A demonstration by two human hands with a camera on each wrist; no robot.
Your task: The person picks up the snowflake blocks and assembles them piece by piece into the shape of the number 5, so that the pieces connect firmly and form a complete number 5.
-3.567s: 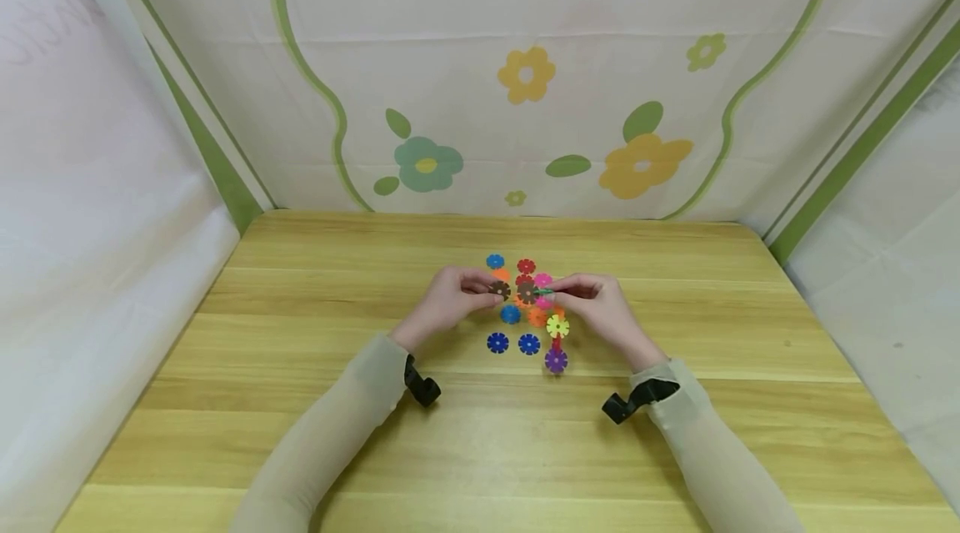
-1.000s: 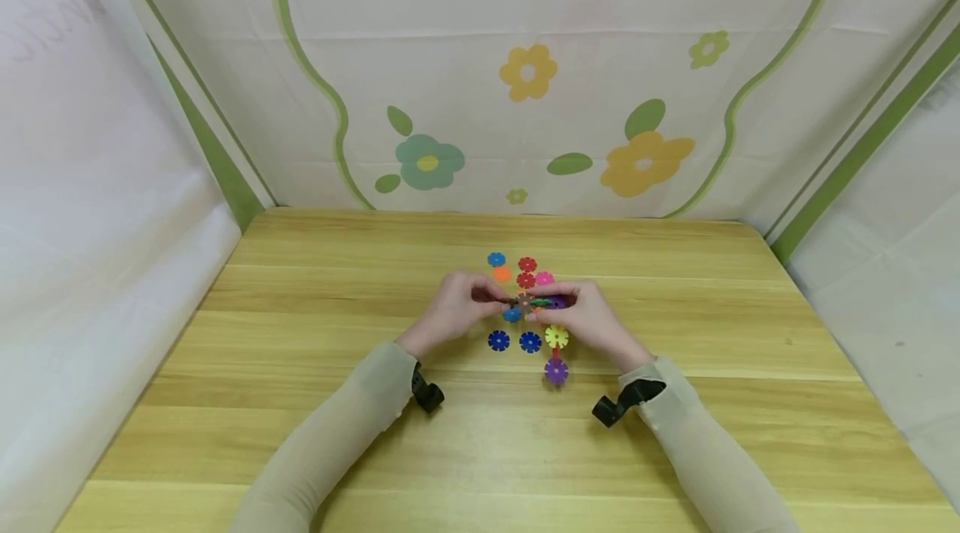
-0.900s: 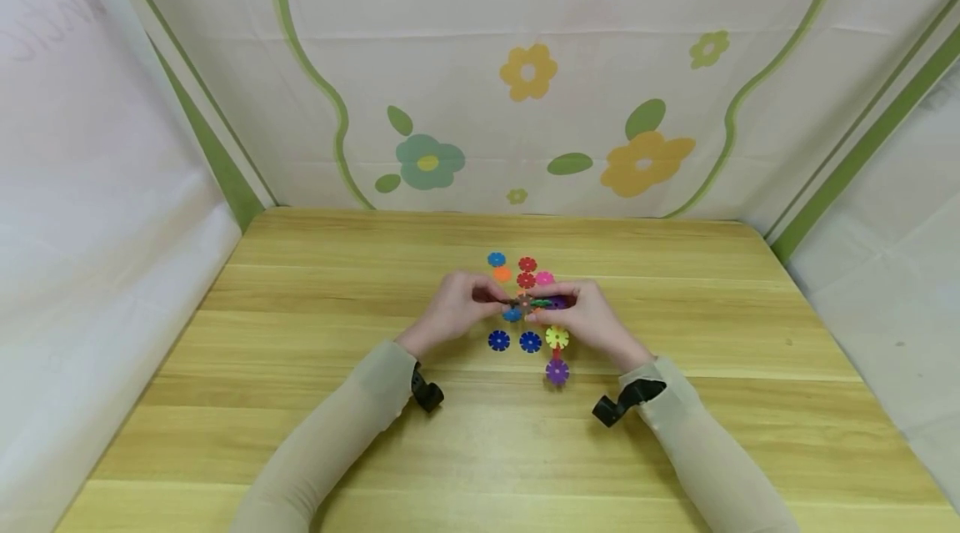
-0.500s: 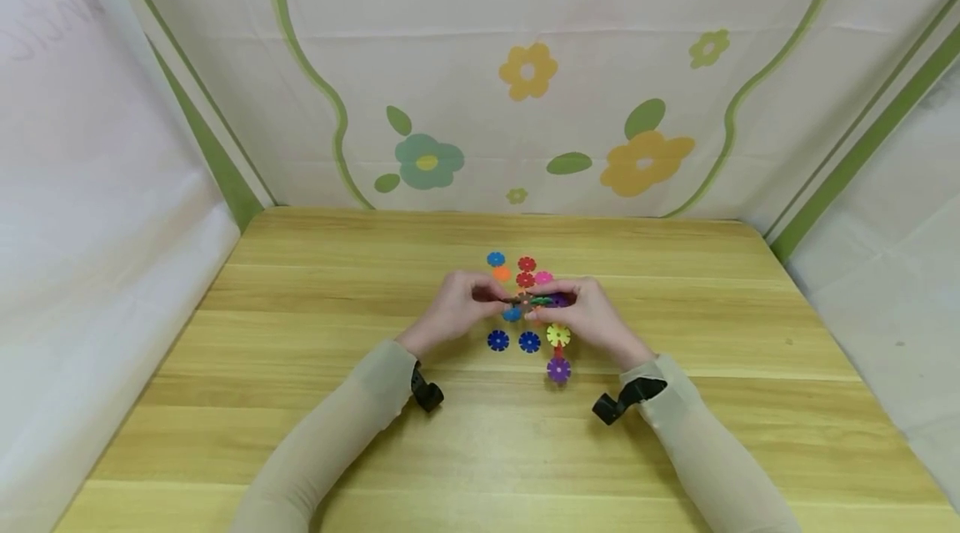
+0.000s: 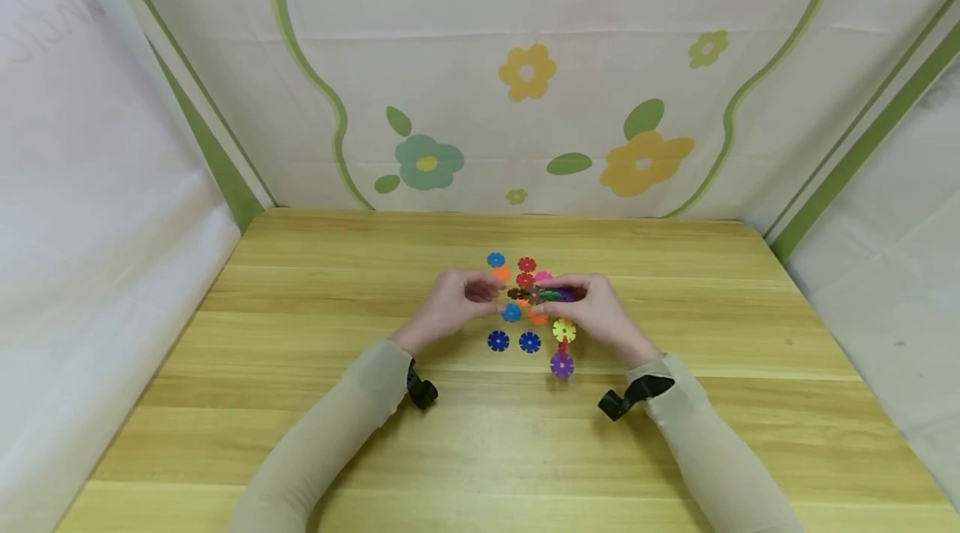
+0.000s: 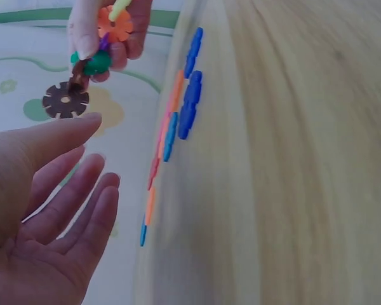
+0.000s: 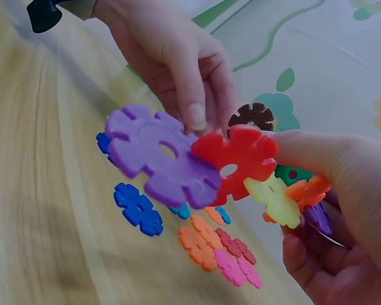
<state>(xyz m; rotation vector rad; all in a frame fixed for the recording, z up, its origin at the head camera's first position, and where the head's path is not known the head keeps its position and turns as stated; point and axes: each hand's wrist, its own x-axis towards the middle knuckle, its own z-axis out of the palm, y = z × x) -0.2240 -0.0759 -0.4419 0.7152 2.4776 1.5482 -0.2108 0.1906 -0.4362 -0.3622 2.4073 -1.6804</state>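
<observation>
My right hand [image 5: 600, 305] pinches a chain of interlocking snowflake discs above the table. In the right wrist view the chain includes a purple disc [image 7: 162, 152], a red disc [image 7: 238, 162], a yellow disc [image 7: 274, 200], an orange disc [image 7: 308, 190] and a green disc [image 7: 292, 175]. At its left end a dark brown disc [image 6: 65, 100] sticks out toward my left hand [image 5: 453, 304]. That hand holds nothing; its fingers are spread and slightly bent, a small gap from the brown disc. The right fingers partly hide the chain's middle.
Loose discs lie flat on the wooden table [image 5: 480, 450] beneath the hands: two dark blue discs [image 5: 513, 342], lighter blue ones [image 5: 496, 259], red ones [image 5: 527, 264], plus orange and pink ones. A flower-printed cloth [image 5: 480, 124] stands behind the table.
My left hand pressed a brown disc against the chain, then let go and drew back left. Both brown discs now hang together on the chain, which my right hand has shifted slightly right.
</observation>
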